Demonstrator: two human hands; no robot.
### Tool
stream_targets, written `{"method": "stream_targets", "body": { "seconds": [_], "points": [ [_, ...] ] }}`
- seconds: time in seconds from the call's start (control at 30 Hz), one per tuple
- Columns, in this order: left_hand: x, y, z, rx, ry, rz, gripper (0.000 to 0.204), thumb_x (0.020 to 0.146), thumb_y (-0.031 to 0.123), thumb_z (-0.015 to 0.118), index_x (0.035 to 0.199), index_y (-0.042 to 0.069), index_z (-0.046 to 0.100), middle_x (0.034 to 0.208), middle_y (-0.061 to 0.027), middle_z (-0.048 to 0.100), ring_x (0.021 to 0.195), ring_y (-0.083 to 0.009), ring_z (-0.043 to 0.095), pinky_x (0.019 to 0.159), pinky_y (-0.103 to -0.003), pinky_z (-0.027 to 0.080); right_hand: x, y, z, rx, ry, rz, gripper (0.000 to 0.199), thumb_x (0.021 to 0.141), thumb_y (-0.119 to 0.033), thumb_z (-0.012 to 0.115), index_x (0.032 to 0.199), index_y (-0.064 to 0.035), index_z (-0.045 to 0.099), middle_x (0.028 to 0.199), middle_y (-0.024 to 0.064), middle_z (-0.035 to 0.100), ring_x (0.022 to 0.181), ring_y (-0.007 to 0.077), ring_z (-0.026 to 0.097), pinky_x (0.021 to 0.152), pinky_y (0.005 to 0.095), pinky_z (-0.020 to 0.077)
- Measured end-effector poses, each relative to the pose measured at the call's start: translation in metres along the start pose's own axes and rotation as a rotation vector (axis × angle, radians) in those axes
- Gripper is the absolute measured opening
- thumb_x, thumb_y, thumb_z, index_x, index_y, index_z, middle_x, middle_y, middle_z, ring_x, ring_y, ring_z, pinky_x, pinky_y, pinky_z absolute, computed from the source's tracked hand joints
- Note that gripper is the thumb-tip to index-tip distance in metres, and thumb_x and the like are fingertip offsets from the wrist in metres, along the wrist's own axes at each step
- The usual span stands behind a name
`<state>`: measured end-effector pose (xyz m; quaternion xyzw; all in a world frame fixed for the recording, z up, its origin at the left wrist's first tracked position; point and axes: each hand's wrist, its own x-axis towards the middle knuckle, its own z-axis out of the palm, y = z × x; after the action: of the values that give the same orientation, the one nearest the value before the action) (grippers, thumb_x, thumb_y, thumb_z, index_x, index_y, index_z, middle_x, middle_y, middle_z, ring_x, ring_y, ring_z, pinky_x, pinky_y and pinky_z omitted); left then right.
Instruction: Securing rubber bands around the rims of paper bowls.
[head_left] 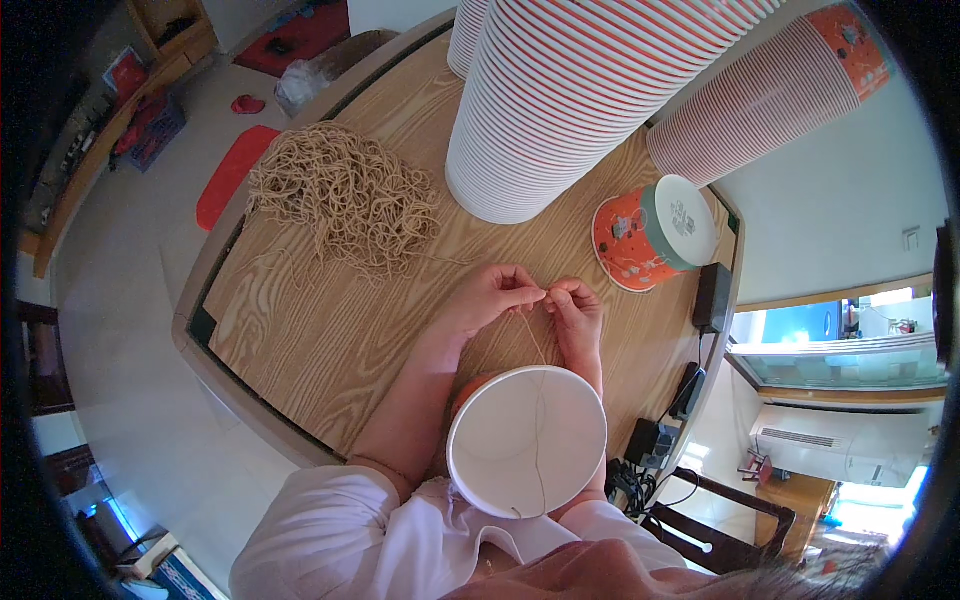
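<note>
My left hand (497,297) and my right hand (577,312) meet over the wooden table, each pinching a thin beige string (534,338) between thumb and fingertips. From my fingers the string runs down across the mouth of a paper bucket (490,440), white inside with a bit of orange outside. The bucket sits close to my chest between my forearms, its opening facing up. A tangled heap of beige string (345,195) lies to the left, with a strand trailing toward my left hand. Whether my fingertips hold a knot is too small to tell.
Tall nested stacks of white-and-red paper buckets (560,120) rise at the back. An orange-and-green bucket (640,235) stands upside down at the right. Black power adapters (712,298) and cables line the right table edge. A red stool (235,175) stands beyond the left edge.
</note>
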<state>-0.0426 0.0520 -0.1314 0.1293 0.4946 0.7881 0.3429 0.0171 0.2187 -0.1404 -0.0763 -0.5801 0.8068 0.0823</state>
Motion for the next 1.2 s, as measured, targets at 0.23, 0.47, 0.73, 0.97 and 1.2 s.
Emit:
{"method": "stream_targets", "body": {
  "seconds": [0.23,0.47,0.73,0.97,1.2],
  "points": [
    [-0.001,0.003,0.003,0.194,-0.006,0.025,0.012,0.081,0.015,0.071,0.079,0.004,0.065,0.071,0.001,0.061,0.065,-0.0057,0.054,0.058,-0.022,0.041,0.0,0.0,-0.002,-0.152,0.023,0.011,0.022,0.091,-0.017,0.059,0.071,-0.0078,0.055,0.064,-0.0043,0.05,0.058,0.0056,0.043,0.055,0.0215,0.0335],
    [0.001,-0.005,0.005,0.156,-0.009,0.018,0.012,0.081,0.014,0.071,0.078,0.004,0.066,0.071,0.0008,0.062,0.067,-0.0058,0.055,0.06,-0.022,0.042,-0.002,-0.007,0.002,-0.051,-0.026,0.089,0.039,0.095,-0.03,0.055,0.063,-0.0098,0.044,0.063,-0.0032,0.038,0.058,0.0086,0.035,0.055,0.0238,0.0289],
    [-0.005,0.005,0.007,0.083,0.114,0.116,0.011,0.082,0.015,0.07,0.085,0.006,0.064,0.075,0.0023,0.061,0.069,-0.005,0.054,0.059,-0.022,0.041,-0.001,0.0,0.005,0.171,-0.129,0.156,0.027,0.094,-0.017,0.053,0.068,-0.0085,0.05,0.07,-0.0023,0.045,0.063,0.0092,0.04,0.058,0.0241,0.0325],
    [-0.096,0.129,0.044,0.614,0.069,0.415,0.015,0.083,0.018,0.069,0.079,0.006,0.061,0.072,0.0021,0.06,0.067,-0.0063,0.054,0.064,-0.023,0.043,0.002,0.004,-0.002,0.27,-0.354,0.118,0.028,0.093,-0.021,0.058,0.068,-0.0087,0.051,0.069,-0.0019,0.047,0.061,0.0101,0.042,0.059,0.0257,0.0362],
    [-0.124,0.125,0.072,-0.02,-0.283,-0.324,0.052,0.098,0.041,0.044,0.061,0.007,0.057,0.055,-0.0036,0.055,0.045,-0.0074,0.047,0.047,-0.02,0.034,0.0,0.01,-0.01,0.194,-0.306,0.212,0.02,0.091,-0.022,0.06,0.077,-0.0083,0.057,0.072,-0.0045,0.049,0.063,0.0076,0.044,0.06,0.0234,0.0383]
  ]
}}
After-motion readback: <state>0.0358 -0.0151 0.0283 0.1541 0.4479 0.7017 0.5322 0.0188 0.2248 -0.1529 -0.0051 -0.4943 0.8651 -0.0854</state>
